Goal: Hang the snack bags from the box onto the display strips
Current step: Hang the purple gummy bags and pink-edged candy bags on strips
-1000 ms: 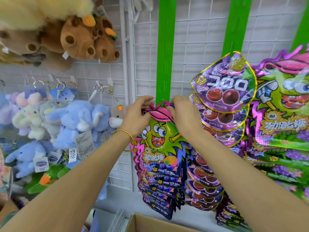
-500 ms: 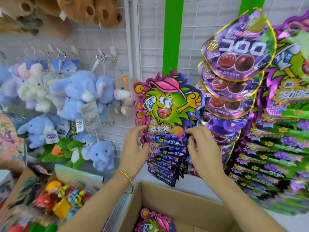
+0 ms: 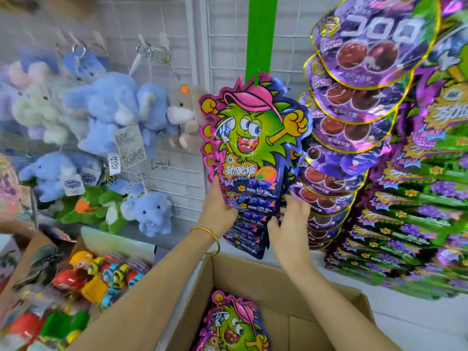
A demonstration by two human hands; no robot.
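Observation:
A green display strip point(image 3: 260, 34) hangs on the white wire grid. Several green-monster snack bags point(image 3: 253, 138) hang from it in an overlapping column. My left hand point(image 3: 219, 206) touches the left edge of the lower bags, fingers against them. My right hand point(image 3: 288, 219) is at the column's right edge, fingers spread and touching the bags. Below, an open cardboard box point(image 3: 266, 272) holds more of the same snack bags point(image 3: 235, 325).
Purple grape-candy bags point(image 3: 354, 102) and more monster bags point(image 3: 425, 198) hang on strips to the right. Plush elephants point(image 3: 109, 110) hang on the grid at left. A second box of colourful toys point(image 3: 101, 272) sits at lower left.
My hands have come down from the top of the strip to the lower bags of the column. The view has tilted down, showing the box and its bags.

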